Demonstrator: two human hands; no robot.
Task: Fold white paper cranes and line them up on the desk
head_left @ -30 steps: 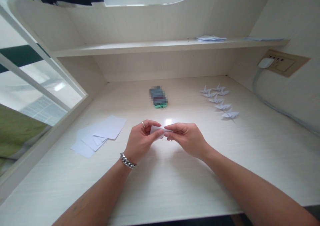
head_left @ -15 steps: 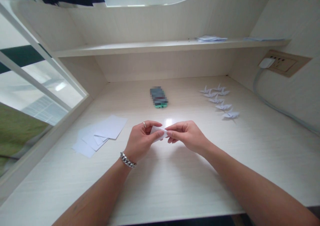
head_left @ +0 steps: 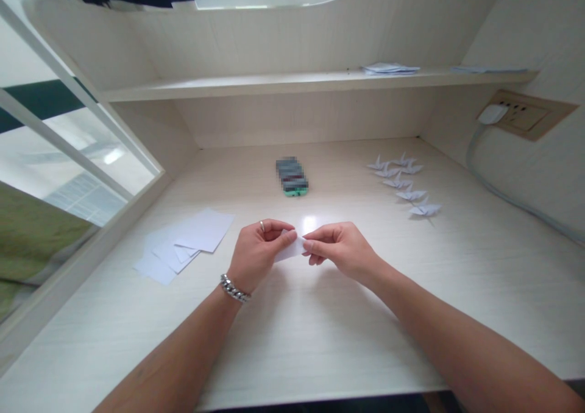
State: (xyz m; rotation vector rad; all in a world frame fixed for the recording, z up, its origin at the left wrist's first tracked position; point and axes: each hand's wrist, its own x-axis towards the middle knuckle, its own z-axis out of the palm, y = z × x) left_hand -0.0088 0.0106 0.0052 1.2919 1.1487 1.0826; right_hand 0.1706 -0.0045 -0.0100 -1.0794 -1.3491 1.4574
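Observation:
A small folded piece of white paper (head_left: 290, 250) is held between my two hands above the desk. My left hand (head_left: 261, 247), with a ring and a chain bracelet, pinches its left part between thumb and fingers. At the paper's right end, the thumb and fingertips of my right hand (head_left: 337, 245) are closed on it. Part of the paper is covered by my fingers. Several folded paper cranes (head_left: 411, 195) stand in a cluster at the back right. To the left of my hands, loose white paper sheets (head_left: 205, 230) overlap one another.
A dark phone-like object (head_left: 292, 176) with a green end, blurred out, lies behind my hands on the pale desk (head_left: 311, 340). More paper (head_left: 390, 69) rests on the shelf (head_left: 274, 87). A grey cable (head_left: 507, 197) runs from the wall socket (head_left: 530, 116) down the right side.
My left thumb has shifted up along the paper, and more of the paper's lower face shows. Both hands stay in nearly the same place; the view has shifted slightly.

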